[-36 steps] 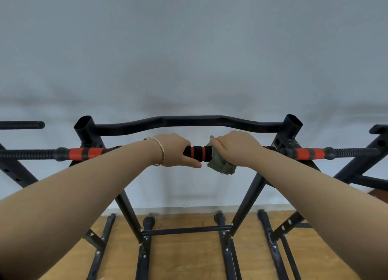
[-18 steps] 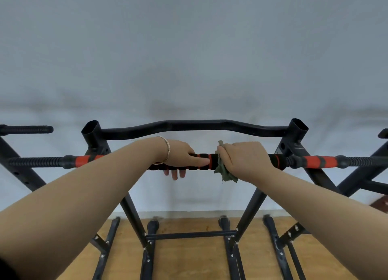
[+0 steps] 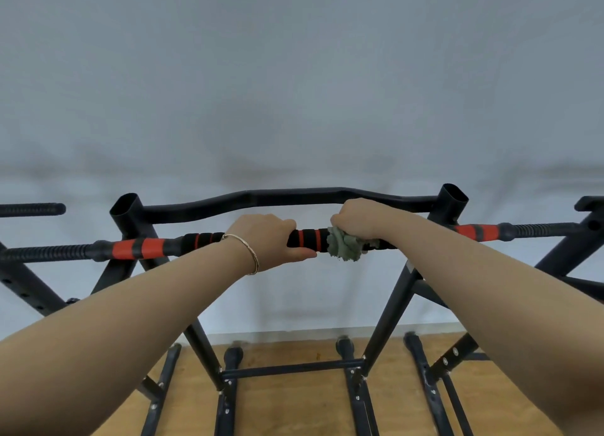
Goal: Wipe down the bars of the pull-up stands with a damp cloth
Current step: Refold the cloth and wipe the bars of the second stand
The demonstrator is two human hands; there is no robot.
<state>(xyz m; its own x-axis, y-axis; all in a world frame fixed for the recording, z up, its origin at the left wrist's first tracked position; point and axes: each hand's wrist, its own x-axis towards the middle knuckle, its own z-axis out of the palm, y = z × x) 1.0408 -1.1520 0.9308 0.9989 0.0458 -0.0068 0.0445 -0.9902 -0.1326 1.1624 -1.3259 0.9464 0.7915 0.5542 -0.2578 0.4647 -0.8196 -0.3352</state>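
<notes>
Pale grey wall (image 3: 294, 76) behind, wooden floor (image 3: 294, 409) below. Central pull-up stand (image 3: 392, 305) faces the wearer, seen from above bar height. Left hand (image 3: 271, 239) grips the padded front bar (image 3: 307, 238), fingers curled over the top and thumb underneath, steadying it; one thin bracelet (image 3: 251, 256) on that wrist. Right hand (image 3: 359, 218) is just beside it on the same bar, closed round a bunched grey-green cloth (image 3: 343, 247) that wraps the foam and hangs a little below it. Short stretch of black foam with red rings shows between the hands. Progress, as a judgement: wiping is under way near the middle of this bar. No sheen or damp mark tells which lengths are finished. Curved rear bar (image 3: 261, 197) sits behind the knuckles, apart from the cloth, and looks still to do, as do the ribbed outer ends and the uprights. Count: two hands, one cloth, one bracelet. Two top bars on the central stand, two open-topped tubes, two orange-banded sections, one at each end of the front bar. One low cross-brace (image 3: 291, 368). Parts of a left neighbouring stand (image 3: 29, 282) and a right neighbouring stand (image 3: 568, 249) show at the edges, three stands in all, the outer two not in contact with either hand.
</notes>
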